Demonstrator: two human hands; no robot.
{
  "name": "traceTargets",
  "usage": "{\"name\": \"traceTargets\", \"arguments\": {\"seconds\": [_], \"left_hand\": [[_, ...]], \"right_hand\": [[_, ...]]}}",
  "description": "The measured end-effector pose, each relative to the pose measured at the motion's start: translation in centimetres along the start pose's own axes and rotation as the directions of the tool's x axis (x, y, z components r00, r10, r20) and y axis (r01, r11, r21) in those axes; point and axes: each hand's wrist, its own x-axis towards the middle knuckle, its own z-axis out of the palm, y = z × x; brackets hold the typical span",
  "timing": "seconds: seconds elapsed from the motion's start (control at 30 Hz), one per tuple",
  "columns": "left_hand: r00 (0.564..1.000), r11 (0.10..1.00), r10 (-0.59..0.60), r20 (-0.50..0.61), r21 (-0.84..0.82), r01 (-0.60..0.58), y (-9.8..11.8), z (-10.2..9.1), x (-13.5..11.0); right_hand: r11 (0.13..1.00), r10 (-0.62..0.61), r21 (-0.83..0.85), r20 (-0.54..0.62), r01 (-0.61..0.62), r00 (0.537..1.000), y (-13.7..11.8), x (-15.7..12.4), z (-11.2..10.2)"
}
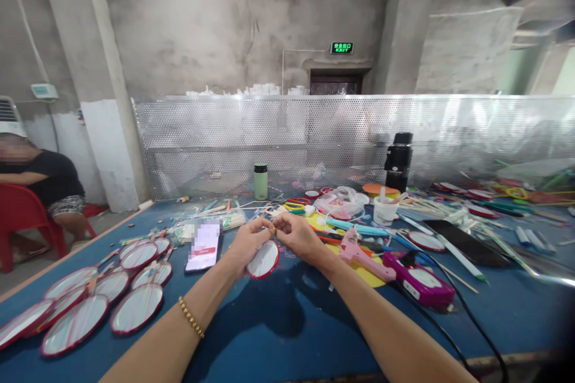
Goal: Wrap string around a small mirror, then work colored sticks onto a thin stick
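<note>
Above the blue table, my left hand [252,244] is closed on a small round mirror [263,260] with a red rim, its pale face tilted toward me. Close beside it, the fingers of my right hand [297,234] are pinched together, meeting my left fingertips just over the mirror's top edge. A tiny yellowish bit shows between the fingertips; what the right fingers hold is too small to name. To the left lie several finished-looking red-rimmed mirrors [137,308], some overlapping, with thin sticks at their edges.
A lit phone [204,246] lies left of my hands. On the right are a pink glue gun [366,260], a purple power strip [420,280] with black cables, a white cup [385,212] and a dark phone [465,242]. A green bottle [260,181] and black flask [398,163] stand behind. A person sits far left.
</note>
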Motion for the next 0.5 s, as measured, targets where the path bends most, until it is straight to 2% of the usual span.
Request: {"name": "traceTargets", "arguments": {"seconds": [0.13, 0.27, 0.5], "left_hand": [[0.997, 0.996, -0.052, 0.053, -0.065, 0.056, 0.6, 0.2, -0.5], [0.996, 0.994, -0.071, 0.059, -0.077, 0.075, 0.8, 0.3, -0.6], [0.999, 1.000, -0.024, -0.025, -0.009, 0.024, 0.2, -0.4, -0.1]], "right_hand": [[0.999, 0.042, -0.001, -0.053, -0.042, 0.998, -0.4, 0.2, -0.3], [0.996, 0.084, 0.013, -0.088, -0.083, 0.993, -0.7, 0.3, -0.6], [0.993, 0.102, 0.054, 0.073, -0.106, 0.992, -0.4, 0.1, -1.9]]}}
